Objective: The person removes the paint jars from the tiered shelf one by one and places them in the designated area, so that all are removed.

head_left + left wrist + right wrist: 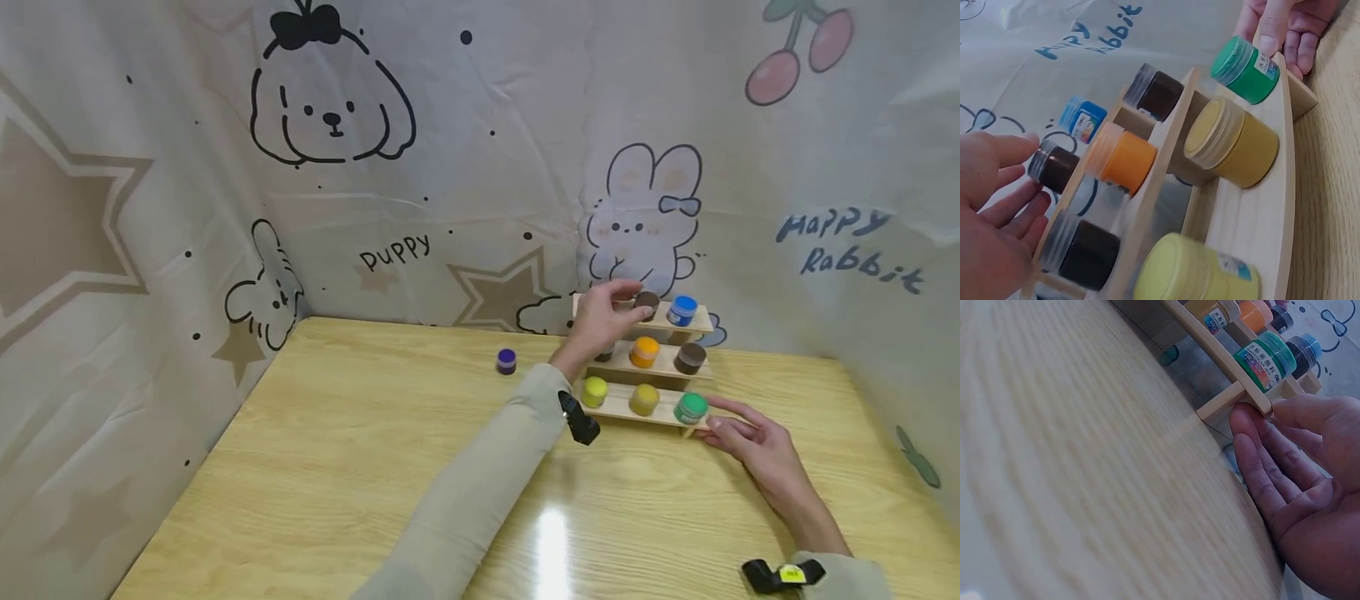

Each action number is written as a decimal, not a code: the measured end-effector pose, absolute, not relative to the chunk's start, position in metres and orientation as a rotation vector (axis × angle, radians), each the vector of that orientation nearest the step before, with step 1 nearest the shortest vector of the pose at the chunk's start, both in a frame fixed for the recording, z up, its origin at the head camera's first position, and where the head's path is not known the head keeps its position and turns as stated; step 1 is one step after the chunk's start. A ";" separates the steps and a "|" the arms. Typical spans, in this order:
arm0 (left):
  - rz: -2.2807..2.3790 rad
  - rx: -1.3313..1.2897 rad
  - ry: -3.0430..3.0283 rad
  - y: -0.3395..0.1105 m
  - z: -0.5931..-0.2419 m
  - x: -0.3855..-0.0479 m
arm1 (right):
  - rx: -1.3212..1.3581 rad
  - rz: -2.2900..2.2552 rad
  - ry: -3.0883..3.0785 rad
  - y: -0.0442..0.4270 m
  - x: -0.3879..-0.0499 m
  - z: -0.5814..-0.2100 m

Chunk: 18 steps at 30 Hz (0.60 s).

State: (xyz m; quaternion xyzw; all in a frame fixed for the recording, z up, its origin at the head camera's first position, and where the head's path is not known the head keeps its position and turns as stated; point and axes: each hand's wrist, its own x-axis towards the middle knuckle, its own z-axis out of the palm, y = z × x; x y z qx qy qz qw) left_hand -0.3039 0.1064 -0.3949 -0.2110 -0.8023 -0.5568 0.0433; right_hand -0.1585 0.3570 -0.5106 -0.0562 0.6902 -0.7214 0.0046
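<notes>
A three-tier wooden rack (622,410) bears several small paint jars. On its top tier my left hand (600,323) holds a dark brown paint jar (1060,166) between thumb and fingers, beside a blue jar (682,311). The middle tier carries an orange jar (644,352) and a dark jar at each side. Yellow (595,392), ochre (644,400) and green (691,407) jars stand on the lowest tier. With thumb and fingertips, my right hand (1310,469) pinches the right end of that lowest shelf, beside the green jar.
A purple jar (506,361) stands alone on the wooden table (337,433), left of the rack. Behind the table hangs a printed cloth (480,167) with cartoon animals, close behind the rack. My left forearm reaches across the table's middle.
</notes>
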 end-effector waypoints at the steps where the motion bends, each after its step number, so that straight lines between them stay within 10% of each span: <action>1: -1.686 -0.627 -2.461 0.109 -0.396 -0.304 | -0.175 -2.255 2.171 0.357 -0.158 -0.511; 18: -1.612 -0.503 -2.506 0.120 -0.399 -0.307 | -0.136 -2.242 2.216 0.353 -0.156 -0.512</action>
